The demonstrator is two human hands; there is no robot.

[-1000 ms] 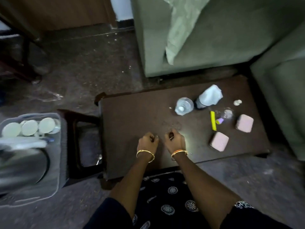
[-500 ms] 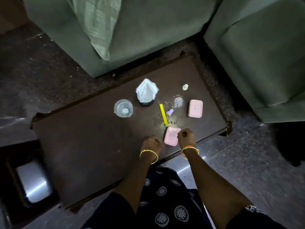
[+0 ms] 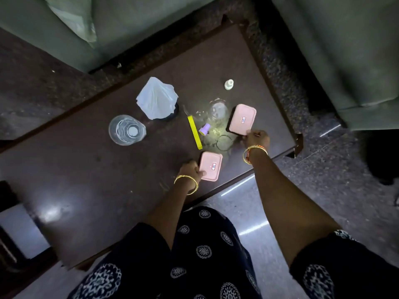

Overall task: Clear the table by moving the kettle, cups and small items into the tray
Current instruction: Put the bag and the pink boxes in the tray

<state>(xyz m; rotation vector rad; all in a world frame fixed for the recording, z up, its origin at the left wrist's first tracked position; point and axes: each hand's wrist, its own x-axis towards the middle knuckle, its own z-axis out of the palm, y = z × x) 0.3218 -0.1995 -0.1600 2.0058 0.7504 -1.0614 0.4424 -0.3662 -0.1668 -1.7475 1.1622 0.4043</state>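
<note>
On the dark wooden table lie two pink boxes. My left hand grips the left edge of the near pink box. My right hand pinches the near edge of the far pink box. Between the boxes lie a yellow stick, a small purple cap, a thin ring and a clear glass lid. An empty clear glass stands to the left, beside a dark base covered by white tissue. A small white bottle stands at the back. The tray is out of view.
Green sofas flank the table at the back and right. A pale cushion leans on the back sofa. A shiny metal surface shows at the lower left. The table's right corner is chipped. My patterned dress fills the bottom.
The view swung right, losing the tray. My hands moved from the bare table middle to the pink boxes: left closed on the near one, right reached on to the far one.
</note>
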